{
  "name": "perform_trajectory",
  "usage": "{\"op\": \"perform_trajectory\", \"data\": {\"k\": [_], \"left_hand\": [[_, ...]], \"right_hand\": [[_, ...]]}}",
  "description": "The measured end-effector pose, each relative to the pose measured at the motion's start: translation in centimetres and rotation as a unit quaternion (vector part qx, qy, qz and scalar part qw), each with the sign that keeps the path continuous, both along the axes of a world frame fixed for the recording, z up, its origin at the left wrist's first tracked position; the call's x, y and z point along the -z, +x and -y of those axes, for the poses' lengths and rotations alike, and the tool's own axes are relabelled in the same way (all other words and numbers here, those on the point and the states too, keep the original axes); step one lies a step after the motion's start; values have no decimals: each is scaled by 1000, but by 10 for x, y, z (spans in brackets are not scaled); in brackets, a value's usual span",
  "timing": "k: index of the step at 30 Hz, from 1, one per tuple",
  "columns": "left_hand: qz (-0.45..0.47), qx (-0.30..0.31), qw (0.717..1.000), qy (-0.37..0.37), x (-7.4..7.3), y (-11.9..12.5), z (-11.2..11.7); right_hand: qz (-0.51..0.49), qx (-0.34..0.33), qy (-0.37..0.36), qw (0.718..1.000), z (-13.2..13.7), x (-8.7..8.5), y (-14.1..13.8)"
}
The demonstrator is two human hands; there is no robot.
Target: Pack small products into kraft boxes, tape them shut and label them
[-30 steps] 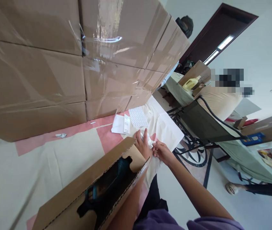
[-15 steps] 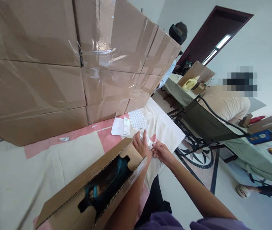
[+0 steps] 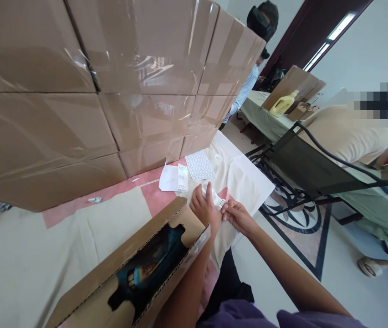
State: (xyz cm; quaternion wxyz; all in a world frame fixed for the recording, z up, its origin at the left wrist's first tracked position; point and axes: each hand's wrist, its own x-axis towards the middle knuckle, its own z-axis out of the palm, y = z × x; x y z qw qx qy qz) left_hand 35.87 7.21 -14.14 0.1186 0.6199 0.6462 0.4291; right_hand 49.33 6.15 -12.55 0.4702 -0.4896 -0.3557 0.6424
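My left hand (image 3: pixel 206 208) is closed around a small white paper strip (image 3: pixel 216 199) just beyond the far end of an open cardboard box (image 3: pixel 189 228). A small printed rectangle shows at the strip's right end, where the fingertips of my right hand (image 3: pixel 237 216) pinch it. Inside the box lies a dark teal package (image 3: pixel 146 272) with a lighter patch; its kind is unclear. Beyond my hands, a sheet of small printed labels (image 3: pixel 201 165) lies on the cloth. Beside it are a narrow printed strip (image 3: pixel 182 176) and a white paper (image 3: pixel 169 178).
Stacked, taped cardboard boxes (image 3: pixel 153 118) form a wall behind the cloth-covered table (image 3: pixel 122 214). Crumpled scraps (image 3: pixel 95 200) lie near it. At right stand a dark folding chair (image 3: pixel 312 157) and another table with a yellow jug (image 3: pixel 283 105). Two other people are beyond.
The view has shifted, so the chair and far table sit further right. The strip's right end shows more clearly between my hands; both hands keep their hold.
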Motion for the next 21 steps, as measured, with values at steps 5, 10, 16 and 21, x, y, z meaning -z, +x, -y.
{"op": "perform_trajectory", "data": {"k": [5, 10, 16, 21], "left_hand": [[-2, 9, 1000, -18, -4, -2, 0], [-12, 17, 999, -35, -7, -3, -1], [-4, 21, 999, -37, -9, -3, -1], [-9, 26, 999, -41, -9, -4, -2]], "right_hand": [[-16, 14, 24, 999, 3, 7, 2], [-18, 55, 67, 996, 9, 11, -3], [-10, 91, 87, 992, 7, 10, -7], [1, 131, 105, 986, 10, 10, -13]]}}
